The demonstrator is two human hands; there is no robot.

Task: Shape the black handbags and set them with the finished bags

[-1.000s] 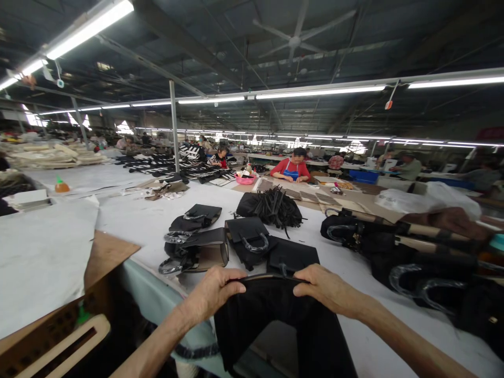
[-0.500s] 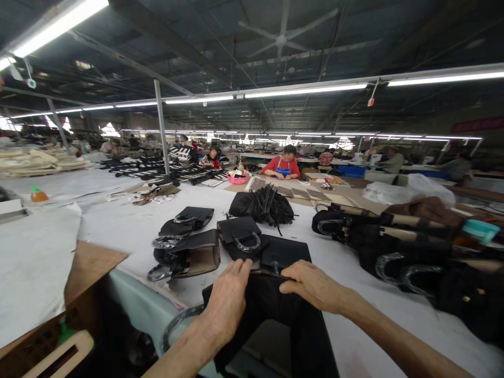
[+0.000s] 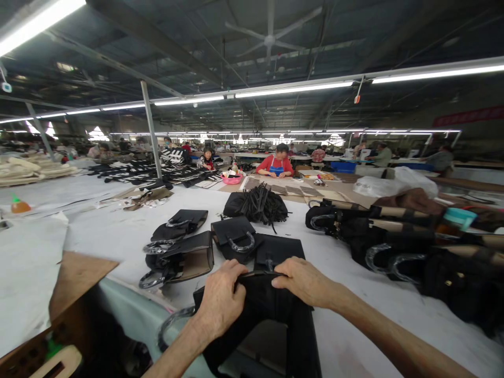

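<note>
**Two hands grip a black bag at a table edge**

The left hand is curled over the top rim of a black bag. The right hand pinches the same rim just beside it. The bag hangs over the near edge of the white table, so the paired grip seems to keep its soft mouth from slumping. Other bags lie just beyond.

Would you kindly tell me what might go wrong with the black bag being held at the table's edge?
The black bag overhangs the table edge, so it may slide off if the left hand or right hand loosens. Its wrapped handle dangles low and might snag. Pushing forward could shove the flat bag just ahead.
</note>
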